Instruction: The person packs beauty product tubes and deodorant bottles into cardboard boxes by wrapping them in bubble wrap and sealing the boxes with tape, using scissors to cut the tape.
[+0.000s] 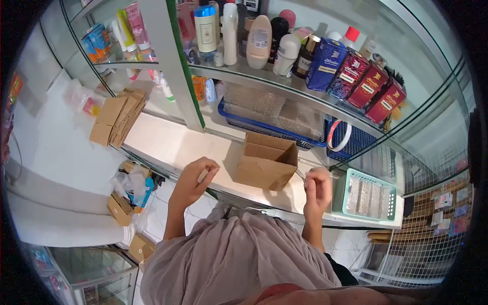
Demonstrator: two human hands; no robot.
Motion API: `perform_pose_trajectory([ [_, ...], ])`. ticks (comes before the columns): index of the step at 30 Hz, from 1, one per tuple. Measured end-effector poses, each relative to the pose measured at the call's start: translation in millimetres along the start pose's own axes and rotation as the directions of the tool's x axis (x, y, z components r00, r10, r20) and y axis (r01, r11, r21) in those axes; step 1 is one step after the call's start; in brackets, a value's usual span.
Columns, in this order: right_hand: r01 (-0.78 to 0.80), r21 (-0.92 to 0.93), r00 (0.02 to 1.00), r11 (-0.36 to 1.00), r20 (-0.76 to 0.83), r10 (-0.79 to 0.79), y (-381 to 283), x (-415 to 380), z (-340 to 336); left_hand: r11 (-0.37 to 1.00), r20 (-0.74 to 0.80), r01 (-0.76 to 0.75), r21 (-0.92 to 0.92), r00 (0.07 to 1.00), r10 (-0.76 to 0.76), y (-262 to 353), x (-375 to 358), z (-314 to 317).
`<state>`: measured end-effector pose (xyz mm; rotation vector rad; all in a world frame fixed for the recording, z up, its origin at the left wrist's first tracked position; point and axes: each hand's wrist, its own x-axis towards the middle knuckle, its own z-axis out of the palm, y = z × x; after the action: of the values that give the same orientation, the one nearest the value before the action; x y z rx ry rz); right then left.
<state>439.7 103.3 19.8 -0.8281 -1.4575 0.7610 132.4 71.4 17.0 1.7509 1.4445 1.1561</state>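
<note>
Hands over a white counter (168,145), head view looking down past a draped grey-pink cloth (234,259) on the person's front.

Left hand (195,178): fingers curled into a loose fist at the counter's near edge, just left of the box. A small pale thing shows between thumb and fingers; too small to identify, so whether the hand grips anything I cannot tell.

Right hand (317,189): fingers bent inward, tips pinched together, raised slightly above the counter. It sits between the box and the green basket. A thin clear strip or film seems to run from it toward the box; blurred, grip cannot be told.

Box (267,160): brown cardboard, open, flaps up, resting on the counter between the two hands. Nearer the left hand's side but touching neither hand. Inside not visible.

Green basket (367,195): at the counter's right end, just beside the right hand, holding packets in clear wrap.

Blue basket (284,133): behind the box, under the glass shelf, holding clear-wrapped packs. A white ring (339,136) hangs on the blue mesh at its right.

Glass shelf (284,84) above: bottles (231,33), tubes, a dark blue carton (325,63), three red cartons (368,86) in a row.

Flat cardboard stack (118,118): at the counter's far left end, well apart from both hands.

Floor below left: small brown boxes (122,208) and a crumpled plastic bag (129,183).
</note>
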Motion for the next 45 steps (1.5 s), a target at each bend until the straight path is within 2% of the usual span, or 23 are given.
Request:
perform_pose_trajectory([
  [1, 0.02, 0.0, 0.999, 1.0, 0.033, -0.02, -4.8, -2.8, 3.1, 1.0, -0.021, -0.012, -0.025, 1.0, 0.011, 0.5, -6.3, -0.3],
  [3, 0.113, 0.074, 0.963, 0.991, 0.24, -0.127, -16.8, -4.6, 18.5, 0.998, -0.02, 0.011, -0.056, 1.0, -0.012, 0.6, -19.3, 0.9],
  [4, 0.01, 0.078, 0.95, 0.997, 0.311, -0.034, -27.4, -9.1, 32.5, 0.997, 0.002, 0.045, -0.063, 0.999, -0.045, 1.1, -25.2, 4.0],
  [5, -0.013, 0.122, 0.899, 0.992, 0.436, -0.042, -26.5, -9.2, 45.5, 0.994, 0.024, 0.079, -0.069, 0.997, -0.078, 1.8, -30.8, 8.0],
  [6, -0.112, 0.176, 0.847, 0.978, 0.531, 0.001, -27.7, -9.2, 60.6, 0.989, 0.018, 0.037, -0.144, 0.999, -0.035, 1.8, -35.4, 13.9],
  [9, -0.305, 0.188, 0.744, 0.933, 0.659, 0.11, -9.9, -16.6, 98.5, 0.941, 0.07, 0.159, -0.3, 0.987, -0.145, 4.9, -43.9, 20.3],
  [10, -0.341, 0.178, 0.738, 0.923, 0.659, 0.145, -8.0, -18.2, 111.1, 0.934, 0.032, 0.122, -0.337, 0.992, -0.118, 8.4, -43.9, 20.5],
  [13, -0.441, 0.235, 0.732, 0.866, 0.652, 0.195, 13.2, -26.5, 142.9, 0.906, 0.008, 0.158, -0.393, 0.986, -0.168, -6.6, -49.8, 14.3],
  [21, -0.432, 0.317, 0.781, 0.844, 0.6, 0.174, 27.7, -20.4, 242.6, 0.862, -0.059, 0.053, -0.504, 0.994, -0.096, -63.4, -36.9, -49.8],
  [25, -0.42, 0.357, 0.824, 0.834, 0.535, 0.186, 29.6, -7.6, 306.0, 0.87, -0.051, 0.025, -0.492, 0.997, -0.058, -99.1, -19.1, -102.7],
  [30, -0.391, 0.385, 0.87, 0.836, 0.452, 0.199, 41.1, 13.7, 371.0, 0.864, 0.052, 0.016, -0.504, 0.999, 0.011, -134.6, 18.4, -161.9],
  [34, -0.32, 0.386, 0.931, 0.865, 0.297, 0.212, 52.5, 33.2, 404.5, 0.834, 0.103, -0.007, -0.552, 0.992, 0.077, -169.2, 57.2, -179.5],
  [37, -0.303, 0.421, 0.939, 0.855, -0.022, 0.344, 61.8, 51.7, 426.9, 0.772, 0.069, -0.029, -0.635, 0.993, 0.094, -177.0, 93.9, -170.0],
  [38, -0.271, 0.477, 0.933, 0.836, -0.084, 0.35, 77.9, 56.4, 430.0, 0.772, 0.07, -0.02, -0.635, 0.994, 0.084, -174.9, 106.5, -166.5],
  [40, -0.308, 0.405, 0.862, 0.861, -0.264, 0.433, 79.7, 74.8, 436.8, 0.768, 0.066, -0.006, -0.64, 0.996, 0.063, -168.4, 133.5, -157.3],
  [41, -0.333, 0.37, 0.814, 0.867, -0.352, 0.463, 80.5, 82.4, 439.5, 0.718, 0.084, 0.063, -0.693, 0.996, -0.007, -164.3, 144.7, -153.3],
  [43, -0.335, 0.143, 0.802, 0.931, -0.476, 0.361, 107.5, 88.7, 445.9, 0.594, 0.138, 0.199, -0.779, 0.979, -0.148, -156.6, 163.1, -147.2],
  [44, -0.338, 0.025, 0.797, 0.941, -0.525, 0.299, 121.3, 90.5, 447.9, 0.621, 0.102, 0.175, -0.764, 0.983, -0.152, -165.4, 172.9, -138.9],
  [45, -0.336, 0.044, 0.774, 0.941, -0.556, 0.303, 120.3, 95.5, 451.5, 0.649, 0.065, 0.149, -0.746, 0.986, -0.152, -182.3, 184.4, -125.8],
])
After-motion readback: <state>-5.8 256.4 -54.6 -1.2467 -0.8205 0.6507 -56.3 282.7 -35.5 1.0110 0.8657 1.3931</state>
